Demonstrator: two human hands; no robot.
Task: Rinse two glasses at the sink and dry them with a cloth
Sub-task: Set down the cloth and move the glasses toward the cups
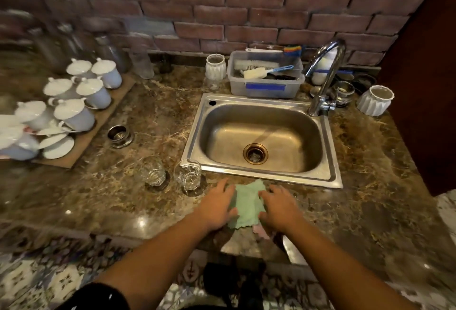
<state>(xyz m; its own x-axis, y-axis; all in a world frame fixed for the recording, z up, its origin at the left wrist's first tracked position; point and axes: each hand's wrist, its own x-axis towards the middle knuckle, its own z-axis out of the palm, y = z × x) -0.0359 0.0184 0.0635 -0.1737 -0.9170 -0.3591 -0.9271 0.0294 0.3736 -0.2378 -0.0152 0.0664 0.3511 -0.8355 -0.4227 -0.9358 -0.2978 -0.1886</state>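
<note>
a: where are the two glasses sitting?

b: both are standing on the table, side by side, off the sink's front left corner. the nearer glass [188, 175] is sitting just beside the sink [271, 176] rim, and the farther glass [151, 170] is standing a little more to the left, apart from it. i cannot tell whether they are wet.

a: and the cloth?

b: the green cloth [248, 201] is lying flat at the table's front edge, its long axis running away from the person toward the sink. something pink is peeking out under its near corner.

a: what are the hands doing?

b: the left hand [217, 201] is resting on the cloth's left edge and the right hand [278, 207] on its right edge. both are lying spread, fingers fairly straight, gripping nothing that i can see.

a: so which hand is going for a glass?

b: i am judging the left. the glasses are lying ahead and to the left of it, the nearer one close to its fingertips, while the right hand is sitting across the cloth from them. the basin and the tap [325, 72] are lying ahead and to the right, so a lifted glass is travelling rightward to reach water.

a: anything crowding that?

b: not close by. the lidded cups [74, 112] are standing well off to the left, and the plastic tub [265, 87] of brushes is sitting behind the sink.
</note>
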